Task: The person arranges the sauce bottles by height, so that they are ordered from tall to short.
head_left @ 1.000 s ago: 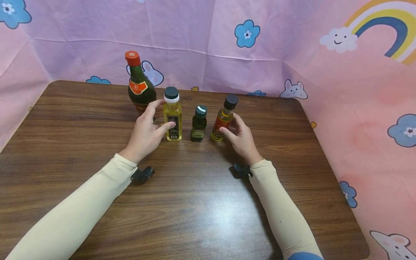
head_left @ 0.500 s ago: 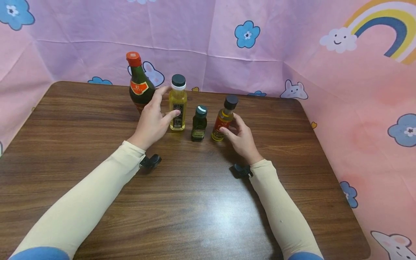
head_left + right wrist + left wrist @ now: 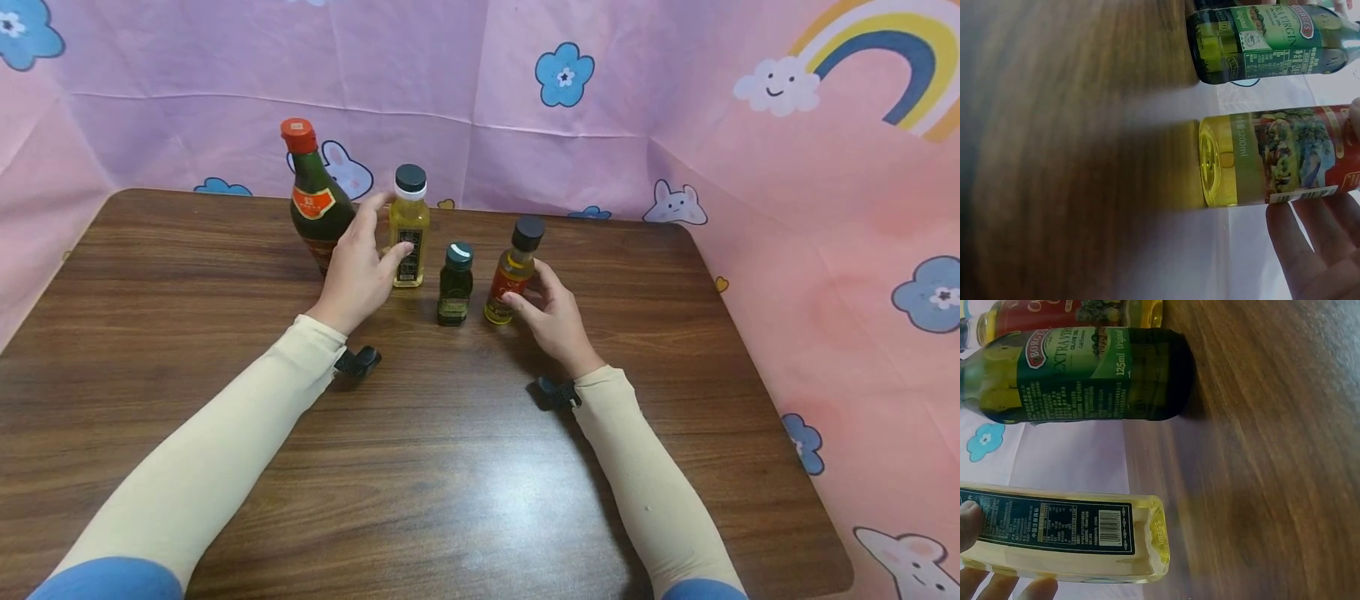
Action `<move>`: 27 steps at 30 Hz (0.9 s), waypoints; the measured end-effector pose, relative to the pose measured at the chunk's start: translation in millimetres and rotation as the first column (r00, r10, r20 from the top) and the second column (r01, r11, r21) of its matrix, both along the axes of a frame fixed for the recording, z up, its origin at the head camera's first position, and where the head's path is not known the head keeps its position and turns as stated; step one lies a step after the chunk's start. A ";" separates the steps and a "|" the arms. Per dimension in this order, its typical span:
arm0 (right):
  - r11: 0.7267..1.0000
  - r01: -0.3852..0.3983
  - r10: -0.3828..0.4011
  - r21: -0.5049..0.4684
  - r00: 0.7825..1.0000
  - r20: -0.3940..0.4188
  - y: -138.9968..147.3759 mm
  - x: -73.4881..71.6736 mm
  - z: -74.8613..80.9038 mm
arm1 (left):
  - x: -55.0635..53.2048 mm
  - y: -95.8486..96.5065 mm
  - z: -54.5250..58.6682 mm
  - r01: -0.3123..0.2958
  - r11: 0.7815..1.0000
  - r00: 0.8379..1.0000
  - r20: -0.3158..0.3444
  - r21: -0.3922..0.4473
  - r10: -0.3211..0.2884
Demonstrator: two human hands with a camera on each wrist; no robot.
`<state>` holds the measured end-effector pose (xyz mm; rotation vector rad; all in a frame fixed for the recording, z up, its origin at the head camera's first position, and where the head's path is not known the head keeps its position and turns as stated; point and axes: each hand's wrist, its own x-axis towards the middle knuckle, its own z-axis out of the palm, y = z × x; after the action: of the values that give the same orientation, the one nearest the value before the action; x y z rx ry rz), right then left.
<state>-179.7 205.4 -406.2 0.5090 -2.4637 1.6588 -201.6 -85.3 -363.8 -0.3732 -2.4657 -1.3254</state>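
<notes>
My left hand (image 3: pixel 355 277) grips a square bottle of yellow oil (image 3: pixel 409 225) with a dark green cap, thumb on its black label. The left wrist view shows its base (image 3: pixel 1160 540); whether it touches the table I cannot tell. My right hand (image 3: pixel 557 321) holds a small oil bottle (image 3: pixel 508 287) with a black cap and red label, fingers behind it and thumb in front. Between the two stands a small dark green olive oil bottle (image 3: pixel 454 287), upright and untouched. Its green label (image 3: pixel 1075 372) is legible in the left wrist view.
Behind my left hand stands a tall dark green bottle (image 3: pixel 321 204) with a red cap, partly hidden by that hand. The brown wooden table (image 3: pixel 450 467) meets a patterned pink and purple cloth (image 3: pixel 420 75) at the back and right side.
My left hand has carried the yellow oil bottle toward the back of the table and slightly right. The right hand and its bottle have stayed in place.
</notes>
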 end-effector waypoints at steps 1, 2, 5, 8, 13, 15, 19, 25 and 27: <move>1.000 0.002 -0.002 0.001 1.000 0.004 -0.4 -0.1 0.0 | -0.7 -0.1 -0.6 -0.003 1.000 1.000 0.003 0.002 0.003; 1.000 0.004 -0.004 0.000 1.000 0.005 -0.8 0.0 0.3 | -1.2 -0.1 -1.0 -0.006 1.000 1.000 0.006 0.006 0.006; 1.000 0.007 -0.007 -0.003 1.000 0.010 -1.9 0.0 0.5 | -2.8 -1.1 -2.7 -0.011 1.000 1.000 0.012 0.016 0.011; 1.000 0.005 -0.005 -0.007 1.000 0.009 -2.0 0.3 0.5 | -4.2 -1.9 -3.9 -0.007 1.000 1.000 0.015 0.021 0.007; 1.000 0.014 -0.014 0.013 1.000 0.006 -0.5 -0.1 -0.5 | -5.7 -2.5 -4.7 0.004 0.999 1.000 0.029 0.032 -0.005; 1.000 0.014 -0.014 0.018 1.000 0.001 -0.2 0.1 -0.7 | -6.2 -2.8 -5.0 0.007 0.999 0.999 0.038 0.041 -0.009; 1.000 0.006 -0.006 0.017 1.000 -0.008 0.3 0.4 -1.6 | -6.9 -4.0 -6.4 0.011 0.999 0.998 0.063 0.051 -0.015; 1.000 0.006 -0.006 0.016 1.000 -0.007 0.6 -1.0 -2.1 | -8.9 -5.9 -8.5 0.018 0.999 0.998 0.061 0.042 -0.021; 1.000 0.009 -0.009 0.022 1.000 -0.007 1.0 -1.7 -2.0 | -9.4 -6.5 -8.6 0.023 0.999 0.998 0.060 0.042 -0.025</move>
<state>-181.4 206.4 -408.2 0.5053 -2.4778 1.6258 -211.0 -91.8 -372.4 -0.3589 -2.4862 -1.4152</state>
